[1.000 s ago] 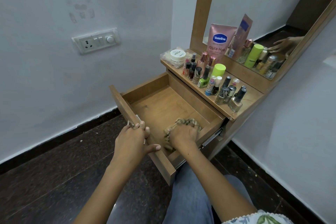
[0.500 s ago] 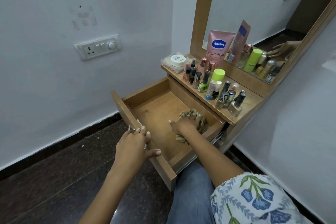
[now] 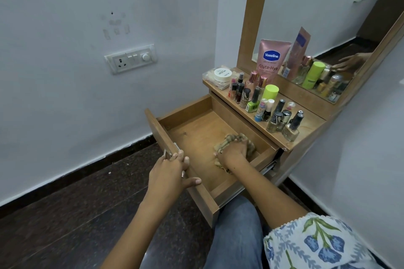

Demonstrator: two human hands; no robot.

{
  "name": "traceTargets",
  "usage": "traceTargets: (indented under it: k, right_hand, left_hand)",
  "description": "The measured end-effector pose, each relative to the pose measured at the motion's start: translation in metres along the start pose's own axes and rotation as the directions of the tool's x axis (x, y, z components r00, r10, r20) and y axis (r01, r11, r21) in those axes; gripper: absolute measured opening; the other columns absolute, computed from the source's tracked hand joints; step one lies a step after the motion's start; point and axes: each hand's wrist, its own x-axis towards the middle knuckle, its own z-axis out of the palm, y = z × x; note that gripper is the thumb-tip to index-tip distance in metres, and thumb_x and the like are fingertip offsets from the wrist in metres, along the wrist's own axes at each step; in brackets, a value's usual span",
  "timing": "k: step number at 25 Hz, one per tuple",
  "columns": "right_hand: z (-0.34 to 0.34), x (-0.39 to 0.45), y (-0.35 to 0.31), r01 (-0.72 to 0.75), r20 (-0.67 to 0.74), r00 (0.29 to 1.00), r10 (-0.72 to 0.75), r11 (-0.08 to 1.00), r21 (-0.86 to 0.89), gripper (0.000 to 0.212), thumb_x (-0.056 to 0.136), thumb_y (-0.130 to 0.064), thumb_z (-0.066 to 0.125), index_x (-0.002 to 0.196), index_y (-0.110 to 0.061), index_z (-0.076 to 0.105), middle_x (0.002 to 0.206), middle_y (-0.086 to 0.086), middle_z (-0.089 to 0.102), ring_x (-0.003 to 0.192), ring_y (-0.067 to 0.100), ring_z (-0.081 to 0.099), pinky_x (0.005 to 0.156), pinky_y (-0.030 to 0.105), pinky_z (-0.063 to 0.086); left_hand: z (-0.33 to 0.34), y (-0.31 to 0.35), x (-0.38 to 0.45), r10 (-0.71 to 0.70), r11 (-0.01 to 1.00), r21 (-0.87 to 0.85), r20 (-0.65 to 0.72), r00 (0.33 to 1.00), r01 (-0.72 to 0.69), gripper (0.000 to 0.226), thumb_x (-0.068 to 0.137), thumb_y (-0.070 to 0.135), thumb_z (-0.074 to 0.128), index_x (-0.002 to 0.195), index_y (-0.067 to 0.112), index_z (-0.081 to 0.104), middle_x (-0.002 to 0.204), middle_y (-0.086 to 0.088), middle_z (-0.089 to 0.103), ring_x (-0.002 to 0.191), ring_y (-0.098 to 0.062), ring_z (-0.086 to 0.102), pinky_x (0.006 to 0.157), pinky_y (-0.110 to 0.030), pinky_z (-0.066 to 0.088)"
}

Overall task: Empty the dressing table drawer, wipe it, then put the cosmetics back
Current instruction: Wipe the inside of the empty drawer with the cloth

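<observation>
The wooden drawer (image 3: 192,124) of the dressing table stands pulled out, with only a cloth inside. My left hand (image 3: 170,172) grips the metal handle on the drawer front (image 3: 161,135). My right hand (image 3: 235,152) presses a crumpled beige patterned cloth (image 3: 229,138) onto the drawer floor, near its right side. The cosmetics stand on the table top (image 3: 306,124): several nail polish bottles (image 3: 277,120), a lime-capped container (image 3: 270,93), a pink Vaseline tube (image 3: 271,59) and a white jar (image 3: 222,74).
A mirror (image 3: 328,17) in a wooden frame rises behind the table top and reflects the bottles. A white wall with a switch and socket plate (image 3: 131,59) is on the left. Dark stone floor (image 3: 76,214) lies below. My knee in blue jeans (image 3: 236,231) is under the drawer.
My right hand has slid the cloth from the drawer's front right corner toward the back, along the right side. My left hand stays on the handle. The camera view has shifted slightly.
</observation>
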Motion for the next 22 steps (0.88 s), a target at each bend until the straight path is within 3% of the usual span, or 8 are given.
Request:
traceTargets:
  k: [5,8,10,13,16,18,20,22]
  right_hand:
    - [0.003,-0.017,0.016,0.109,0.041,0.993,-0.107,0.991,-0.071,0.082,0.084,-0.072,0.042,0.132,-0.006,0.051,0.137,0.013,0.052,0.122,0.028,0.052,0.096,0.035,0.042]
    - [-0.001,-0.027,0.002,0.239,0.005,0.971,-0.24,0.966,-0.102,0.053,0.085,-0.058,0.058,0.11,-0.012,0.061,0.113,0.005,0.065,0.093,0.02,0.059,0.074,0.03,0.041]
    - [0.002,-0.033,-0.011,0.271,-0.054,0.959,-0.278,0.957,-0.106,0.031,0.089,-0.04,0.062,0.105,-0.013,0.062,0.112,0.003,0.065,0.094,0.018,0.06,0.072,0.029,0.04]
    - [0.005,-0.038,-0.016,0.215,-0.155,0.964,-0.215,0.976,-0.018,0.017,0.091,-0.019,0.06,0.107,-0.013,0.064,0.113,0.002,0.065,0.104,0.019,0.062,0.071,0.027,0.041]
    - [0.001,-0.046,0.001,0.178,-0.256,0.959,-0.117,0.957,0.227,0.014,0.092,-0.015,0.058,0.104,-0.012,0.064,0.11,0.005,0.066,0.102,0.021,0.063,0.072,0.029,0.043]
    - [-0.004,-0.053,0.021,0.212,-0.265,0.961,-0.083,0.837,0.504,0.013,0.088,-0.022,0.065,0.095,-0.011,0.064,0.099,0.006,0.067,0.094,0.022,0.063,0.068,0.027,0.044]
    - [-0.009,-0.067,0.041,0.288,-0.291,0.951,-0.101,0.626,0.724,0.016,0.084,-0.026,0.071,0.087,-0.013,0.063,0.086,0.002,0.065,0.083,0.018,0.06,0.062,0.023,0.044]
    - [-0.011,-0.086,0.059,0.408,-0.389,0.911,-0.136,0.431,0.805,0.023,0.083,-0.025,0.072,0.101,-0.012,0.066,0.094,0.003,0.068,0.091,0.018,0.062,0.072,0.026,0.047]
  left_hand:
    - [-0.002,0.0,0.001,0.03,0.998,0.052,0.0,1.0,-0.03,0.071,0.084,0.065,0.049,0.139,0.021,0.039,0.149,0.001,0.035,0.131,-0.022,0.039,0.102,-0.032,0.038]
    - [0.0,0.001,0.001,0.043,0.997,0.057,0.037,0.998,-0.045,0.074,0.087,0.062,0.047,0.146,0.02,0.031,0.158,-0.001,0.018,0.141,-0.022,0.027,0.112,-0.034,0.029]
    - [0.002,-0.001,0.001,0.059,0.997,0.049,0.053,0.997,-0.062,0.075,0.087,0.062,0.047,0.147,0.02,0.029,0.159,-0.001,0.014,0.143,-0.021,0.022,0.112,-0.034,0.028]
    - [0.002,-0.003,0.001,0.062,0.997,0.049,0.071,0.996,-0.066,0.077,0.086,0.063,0.047,0.147,0.019,0.029,0.159,-0.002,0.013,0.144,-0.021,0.022,0.111,-0.034,0.03]
    - [-0.002,-0.003,0.003,0.072,0.995,0.066,0.086,0.994,-0.078,0.076,0.084,0.064,0.049,0.144,0.019,0.034,0.158,-0.002,0.019,0.141,-0.023,0.028,0.108,-0.035,0.035]
    - [-0.004,-0.004,0.003,0.073,0.995,0.063,0.077,0.994,-0.078,0.073,0.084,0.064,0.05,0.14,0.019,0.04,0.155,-0.002,0.026,0.136,-0.023,0.035,0.103,-0.034,0.039]
    - [-0.005,-0.001,0.0,0.074,0.996,0.034,0.061,0.995,-0.076,0.069,0.085,0.062,0.05,0.139,0.02,0.042,0.154,-0.001,0.028,0.136,-0.023,0.035,0.105,-0.036,0.037]
    - [-0.009,0.009,-0.003,0.107,0.994,-0.013,0.007,0.994,-0.106,0.067,0.088,0.059,0.048,0.144,0.025,0.036,0.156,0.001,0.025,0.141,-0.023,0.028,0.11,-0.038,0.031]
